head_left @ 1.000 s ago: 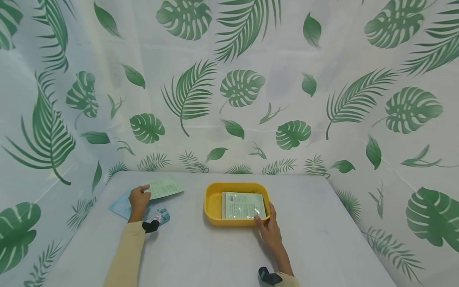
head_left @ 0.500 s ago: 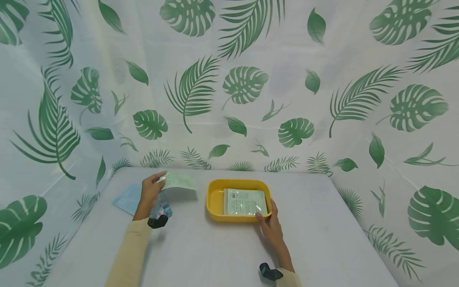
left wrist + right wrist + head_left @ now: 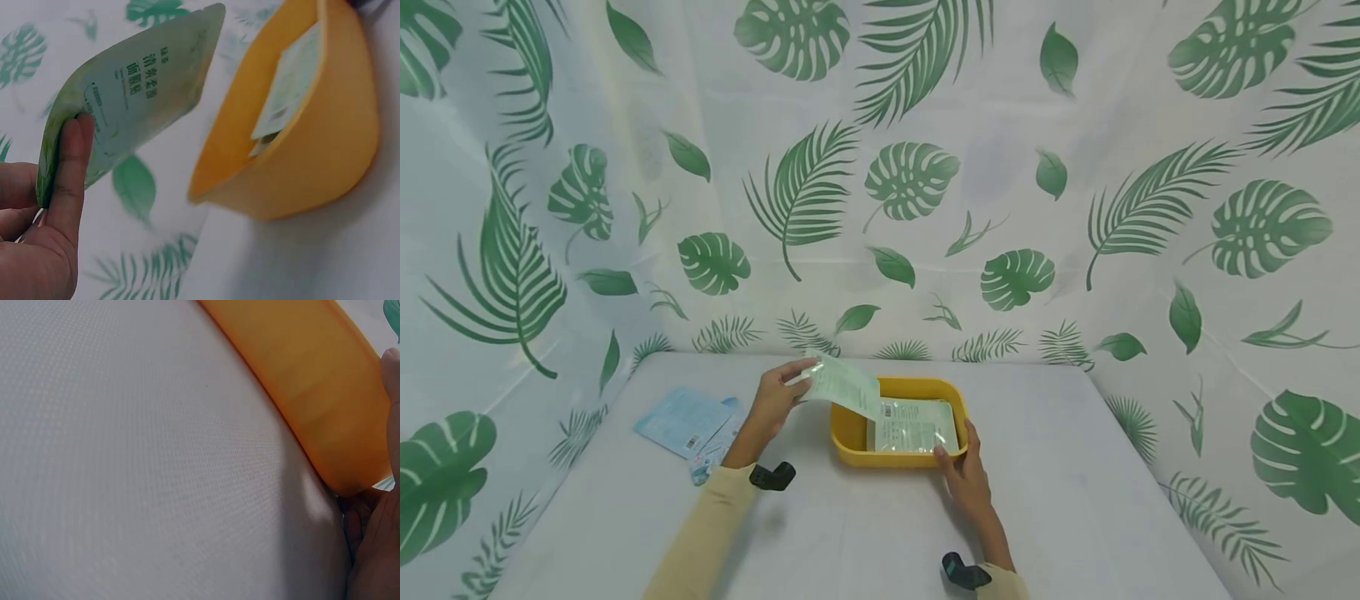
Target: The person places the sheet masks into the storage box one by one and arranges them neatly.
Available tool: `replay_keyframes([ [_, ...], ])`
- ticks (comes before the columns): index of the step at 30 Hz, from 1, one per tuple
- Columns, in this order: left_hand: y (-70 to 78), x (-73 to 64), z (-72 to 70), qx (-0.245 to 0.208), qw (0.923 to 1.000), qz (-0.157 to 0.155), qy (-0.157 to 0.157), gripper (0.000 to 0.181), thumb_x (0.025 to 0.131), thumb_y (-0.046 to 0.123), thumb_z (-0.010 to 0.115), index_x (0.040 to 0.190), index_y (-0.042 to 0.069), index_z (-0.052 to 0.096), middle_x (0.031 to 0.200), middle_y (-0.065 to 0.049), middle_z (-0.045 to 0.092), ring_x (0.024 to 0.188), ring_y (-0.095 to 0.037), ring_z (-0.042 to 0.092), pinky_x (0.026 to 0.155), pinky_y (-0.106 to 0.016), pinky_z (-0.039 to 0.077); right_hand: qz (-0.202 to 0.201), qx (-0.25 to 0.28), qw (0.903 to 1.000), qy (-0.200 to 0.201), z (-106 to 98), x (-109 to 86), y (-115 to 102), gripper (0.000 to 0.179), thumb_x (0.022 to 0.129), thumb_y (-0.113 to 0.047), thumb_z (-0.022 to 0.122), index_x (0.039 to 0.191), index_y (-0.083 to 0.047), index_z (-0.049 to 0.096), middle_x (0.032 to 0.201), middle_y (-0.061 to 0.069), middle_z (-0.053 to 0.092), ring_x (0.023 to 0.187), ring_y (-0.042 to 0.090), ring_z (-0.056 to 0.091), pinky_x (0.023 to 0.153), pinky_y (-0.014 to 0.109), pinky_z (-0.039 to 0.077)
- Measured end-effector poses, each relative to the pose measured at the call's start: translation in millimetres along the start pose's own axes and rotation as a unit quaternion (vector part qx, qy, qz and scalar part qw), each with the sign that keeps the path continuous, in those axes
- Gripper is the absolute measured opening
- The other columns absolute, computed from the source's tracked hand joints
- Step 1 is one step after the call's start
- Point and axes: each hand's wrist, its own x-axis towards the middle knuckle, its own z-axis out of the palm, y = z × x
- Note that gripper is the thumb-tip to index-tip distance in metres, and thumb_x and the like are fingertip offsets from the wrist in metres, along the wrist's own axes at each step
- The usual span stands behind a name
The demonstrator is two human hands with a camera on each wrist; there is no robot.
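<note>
My left hand [image 3: 772,408] pinches a pale green face mask packet [image 3: 842,385] by its left end. In the left wrist view this packet [image 3: 134,94] is bent, printed with Chinese characters, and held between thumb and fingers. Its far end hangs over the left part of a yellow plastic container [image 3: 895,459]. More pale green packets [image 3: 921,427] lie flat in the container, toward its right side. My right hand [image 3: 967,483] grips the container's front right corner, thumb at the rim and fingers along the outer wall. The right wrist view shows only part of that hand [image 3: 378,540].
On the table's left lie a light blue packet [image 3: 673,419] and a patterned blue packet [image 3: 713,446], partly behind my left forearm. The white table [image 3: 850,533] meets a leaf-printed curtain [image 3: 955,183] at the back and sides.
My left hand has lifted the green face mask packet off the blue packets and carried it right, over the container's left side. The right hand has kept its grip on the container.
</note>
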Motion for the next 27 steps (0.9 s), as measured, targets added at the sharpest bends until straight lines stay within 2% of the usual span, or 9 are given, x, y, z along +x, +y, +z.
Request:
replay_keyframes([
  [6, -13.8, 0.7, 35.2, 0.078, 0.9964, -0.024, -0.023, 0.037, 0.093, -0.002, 0.057, 0.128, 0.005, 0.062, 0.141, -0.016, 0.052, 0.104, -0.020, 0.064, 0.085, -0.029, 0.057, 0.005, -0.004, 1.0000, 0.000, 0.2, 0.6, 1.6, 0.082, 0.097, -0.042, 0.056, 0.157, -0.021, 0.004, 0.161, 0.023, 0.018, 0.145, 0.046, 0.023, 0.114, 0.062, 0.022],
  [9, -19.4, 0.4, 47.8, 0.128, 0.9910, -0.027, -0.028, 0.036, 0.092, -0.002, 0.057, 0.127, 0.005, 0.064, 0.142, -0.015, 0.052, 0.111, -0.025, 0.062, 0.088, -0.034, 0.056, 0.001, 0.001, 1.0000, 0.000, 0.0, 0.4, 2.3, 0.082, 0.097, -0.042, 0.056, 0.157, -0.020, 0.005, 0.160, 0.023, 0.019, 0.145, 0.046, 0.023, 0.114, 0.063, 0.023],
  [11, -21.7, 0.0, 54.4, 0.170, 0.9847, -0.021, -0.031, 0.036, 0.092, -0.001, 0.059, 0.127, 0.005, 0.064, 0.143, -0.015, 0.053, 0.119, -0.028, 0.058, 0.094, -0.039, 0.053, -0.002, 0.000, 1.0000, 0.000, -0.6, 0.3, 2.1, 0.082, 0.097, -0.042, 0.056, 0.157, -0.020, 0.005, 0.160, 0.023, 0.019, 0.145, 0.046, 0.023, 0.114, 0.063, 0.023],
  [15, -25.8, -1.1, 62.0, 0.267, 0.9628, 0.000, -0.039, 0.034, 0.092, 0.004, 0.061, 0.126, 0.003, 0.064, 0.139, -0.014, 0.057, 0.128, -0.030, 0.053, 0.099, -0.044, 0.049, -0.004, -0.003, 1.0000, 0.002, -0.4, 0.3, 2.2, 0.081, 0.097, -0.043, 0.056, 0.157, -0.021, 0.006, 0.161, 0.022, 0.020, 0.145, 0.045, 0.024, 0.114, 0.062, 0.024],
  [18, -28.2, -1.8, 64.5, 0.322, 0.9450, 0.009, -0.060, 0.032, 0.094, 0.008, 0.060, 0.125, 0.001, 0.064, 0.133, -0.015, 0.061, 0.123, -0.029, 0.057, 0.096, -0.042, 0.051, -0.004, -0.003, 1.0000, 0.002, -0.3, 0.9, 2.0, 0.081, 0.097, -0.043, 0.056, 0.157, -0.022, 0.006, 0.161, 0.022, 0.020, 0.145, 0.045, 0.025, 0.115, 0.061, 0.023],
  [23, -28.3, -3.4, 67.2, 0.385, 0.9158, 0.009, -0.114, 0.032, 0.097, 0.012, 0.058, 0.125, 0.000, 0.064, 0.124, -0.016, 0.066, 0.103, -0.024, 0.062, 0.083, -0.036, 0.054, -0.003, -0.002, 1.0000, -0.004, -1.5, 1.2, -0.2, 0.081, 0.097, -0.043, 0.055, 0.157, -0.021, 0.005, 0.161, 0.022, 0.019, 0.145, 0.044, 0.024, 0.115, 0.061, 0.023],
  [27, -24.7, -3.7, 70.2, 0.414, 0.9014, 0.008, -0.127, 0.031, 0.096, 0.013, 0.059, 0.123, 0.000, 0.066, 0.106, -0.014, 0.069, 0.078, -0.016, 0.055, 0.065, -0.026, 0.046, -0.004, 0.009, 0.9999, -0.006, -2.9, 0.2, -3.4, 0.081, 0.098, -0.043, 0.054, 0.157, -0.020, 0.005, 0.161, 0.021, 0.018, 0.147, 0.043, 0.022, 0.116, 0.060, 0.022],
])
